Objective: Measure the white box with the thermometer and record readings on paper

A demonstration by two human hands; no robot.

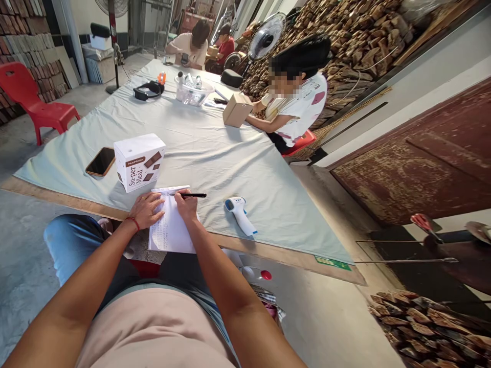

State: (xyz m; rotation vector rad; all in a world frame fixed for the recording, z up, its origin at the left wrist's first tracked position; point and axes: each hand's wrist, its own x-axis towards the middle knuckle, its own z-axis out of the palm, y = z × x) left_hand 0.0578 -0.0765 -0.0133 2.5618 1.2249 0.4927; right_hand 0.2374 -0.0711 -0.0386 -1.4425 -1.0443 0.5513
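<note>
A notepad (pixel 172 232) with lines of handwriting lies at the table's near edge, its lower part sticking out past the edge. My left hand (pixel 148 210) rests flat on its left side, fingers stretched out, a red string around the wrist. In my right hand (pixel 186 205) is a black pen (pixel 195 194), held near the top of the page; the fingers partly hide its tip. Just beyond my left hand stands a white box (pixel 140 161) printed "Su-per Meal". To the right of my right hand lies a white and blue infrared thermometer (pixel 240 214).
A phone (pixel 101 161) lies left of the box. Farther back on the cloth-covered table (pixel 199 148) are a black headset (pixel 149 90), a clear plastic basket (pixel 194 92) and a cardboard box (pixel 237 110) at a seated person's hands. Other people sit at the far end.
</note>
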